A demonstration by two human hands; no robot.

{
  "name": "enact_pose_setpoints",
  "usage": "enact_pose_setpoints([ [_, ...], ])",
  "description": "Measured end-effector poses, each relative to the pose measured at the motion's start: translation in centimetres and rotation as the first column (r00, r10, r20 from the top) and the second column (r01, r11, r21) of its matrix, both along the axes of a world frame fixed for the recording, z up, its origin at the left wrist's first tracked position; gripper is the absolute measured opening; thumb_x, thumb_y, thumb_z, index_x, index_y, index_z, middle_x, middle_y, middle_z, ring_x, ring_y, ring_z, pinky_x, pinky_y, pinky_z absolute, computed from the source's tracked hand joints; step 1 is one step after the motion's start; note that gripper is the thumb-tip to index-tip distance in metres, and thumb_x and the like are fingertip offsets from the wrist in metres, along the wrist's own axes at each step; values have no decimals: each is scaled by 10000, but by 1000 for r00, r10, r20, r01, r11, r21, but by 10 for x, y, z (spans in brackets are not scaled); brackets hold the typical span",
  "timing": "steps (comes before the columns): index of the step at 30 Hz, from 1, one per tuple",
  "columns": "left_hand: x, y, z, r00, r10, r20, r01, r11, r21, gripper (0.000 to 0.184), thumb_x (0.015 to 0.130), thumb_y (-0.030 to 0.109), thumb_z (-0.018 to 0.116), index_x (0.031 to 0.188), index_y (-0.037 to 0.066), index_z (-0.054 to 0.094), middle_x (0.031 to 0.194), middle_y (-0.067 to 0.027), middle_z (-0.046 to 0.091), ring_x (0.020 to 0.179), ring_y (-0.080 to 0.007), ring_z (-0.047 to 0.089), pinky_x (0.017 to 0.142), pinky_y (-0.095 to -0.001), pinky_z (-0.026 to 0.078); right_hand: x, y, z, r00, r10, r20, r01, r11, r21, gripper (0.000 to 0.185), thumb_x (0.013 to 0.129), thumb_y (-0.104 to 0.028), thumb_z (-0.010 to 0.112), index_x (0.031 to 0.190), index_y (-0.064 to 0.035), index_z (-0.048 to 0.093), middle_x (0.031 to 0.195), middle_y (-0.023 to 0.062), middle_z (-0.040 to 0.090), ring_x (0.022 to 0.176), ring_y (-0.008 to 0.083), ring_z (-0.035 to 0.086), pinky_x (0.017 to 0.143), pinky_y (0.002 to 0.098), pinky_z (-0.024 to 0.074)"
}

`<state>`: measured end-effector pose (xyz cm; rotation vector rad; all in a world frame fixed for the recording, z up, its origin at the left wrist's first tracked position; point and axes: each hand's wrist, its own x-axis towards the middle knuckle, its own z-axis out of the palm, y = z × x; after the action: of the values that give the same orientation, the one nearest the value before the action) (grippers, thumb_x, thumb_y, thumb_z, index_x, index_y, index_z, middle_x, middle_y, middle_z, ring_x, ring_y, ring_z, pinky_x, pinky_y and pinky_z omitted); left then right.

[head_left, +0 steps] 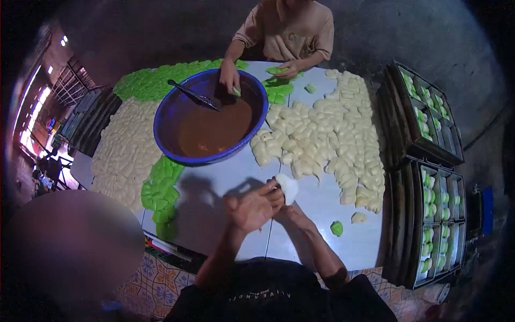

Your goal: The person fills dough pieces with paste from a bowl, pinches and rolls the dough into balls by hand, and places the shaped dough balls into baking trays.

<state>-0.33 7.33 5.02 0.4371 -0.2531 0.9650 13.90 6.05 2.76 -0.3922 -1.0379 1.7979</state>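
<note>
My left hand point(254, 209) is over the near middle of the table, palm turned up and fingers pointing right. A flattened white piece of dough point(288, 188) is at its fingertips, which look curled against it. Just below the dough is my right hand point(294, 215), its fingers mostly hidden behind the left ones. Beyond my hands stands a blue basin point(209, 160) with brown filling point(214, 129) and a dark spatula point(196, 95) resting in it. Pale dough pieces point(308, 139) lie to the right, and green dough pieces point(161, 188) to the left.
Across the table a person point(292, 32) reaches one hand into the basin and holds green dough in the other. Sectioned metal trays point(442, 214) of green and white pieces are stacked at the right. A single green lump point(337, 228) lies near the table's right front.
</note>
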Motion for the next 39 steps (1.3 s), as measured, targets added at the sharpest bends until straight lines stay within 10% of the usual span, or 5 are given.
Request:
enact_pose_setpoints([
  [5,-88,159,43,-320,575,-753,-218,729,649,829,949,660,278,1207,-86,532,942,-111,623,817,-155,595,743,-284,483,10,9,-26,954,-179,240,162,983,87,1033,748,-687,637,1479,-96,209,1461,91,298,1211,195,393,907,336,422],
  [15,-78,196,30,-721,545,-428,237,774,587,883,909,730,167,1202,-26,518,826,-142,635,690,-236,567,621,-387,441,13,18,-58,920,-353,172,352,935,41,642,948,-291,583,1461,-61,273,1379,105,449,1117,168,533,851,304,489],
  [21,-33,72,44,532,-64,-844,-166,970,-178,1190,767,875,114,1341,-128,398,1077,-241,626,839,-267,631,814,-365,492,-2,24,-50,957,-222,-186,121,891,-437,429,950,-178,580,1301,38,463,1100,125,611,911,144,608,723,235,522],
  [29,-14,-18,5,439,168,-883,-537,836,-108,554,987,392,483,1357,-20,465,1165,-136,594,1040,-193,581,892,-326,460,-4,-25,5,357,-799,484,263,583,768,317,836,-7,631,1152,18,612,1019,107,582,926,201,556,777,292,456],
  [39,1,-56,15,127,482,-867,-316,848,425,146,909,28,604,997,-83,640,964,-89,585,881,-156,630,753,-273,583,28,-45,21,682,-607,408,370,768,523,284,801,-44,713,1075,-2,654,1170,127,536,1049,212,563,887,301,452],
])
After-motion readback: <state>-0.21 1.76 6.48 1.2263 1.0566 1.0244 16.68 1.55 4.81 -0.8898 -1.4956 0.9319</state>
